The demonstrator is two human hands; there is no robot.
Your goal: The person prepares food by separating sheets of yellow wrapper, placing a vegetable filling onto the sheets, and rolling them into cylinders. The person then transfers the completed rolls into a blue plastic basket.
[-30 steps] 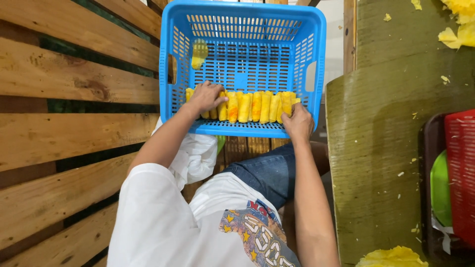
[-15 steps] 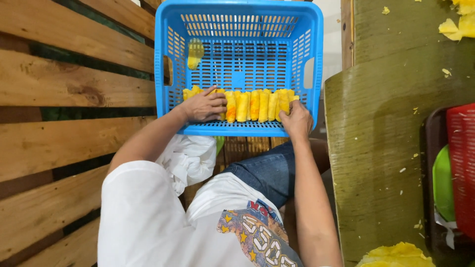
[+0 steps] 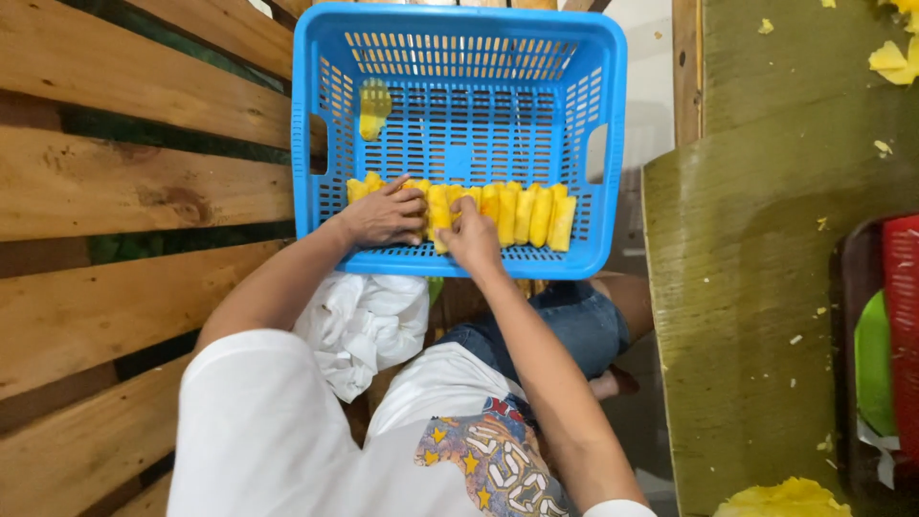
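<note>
A blue plastic basket (image 3: 459,33) sits on my lap. Along its near wall stands a row of several yellow fruit spears (image 3: 531,215). My left hand (image 3: 385,214) rests palm down on the left end of that row, fingers spread over the pieces. My right hand (image 3: 472,236) presses on the spears just left of the row's middle, fingers curled around one or two of them. One loose yellow piece (image 3: 372,107) lies against the basket's far left wall.
A wooden slat wall (image 3: 124,182) runs along the left. A green tabletop (image 3: 766,268) with yellow scraps stands on the right, bearing a red basket (image 3: 902,316) and a green item (image 3: 873,364). A white cloth (image 3: 364,321) lies on my lap. Yellow peel (image 3: 785,500) sits at the bottom right.
My right hand has slid left from the row's right end to near its middle, close to my left hand. The right part of the row now stands uncovered.
</note>
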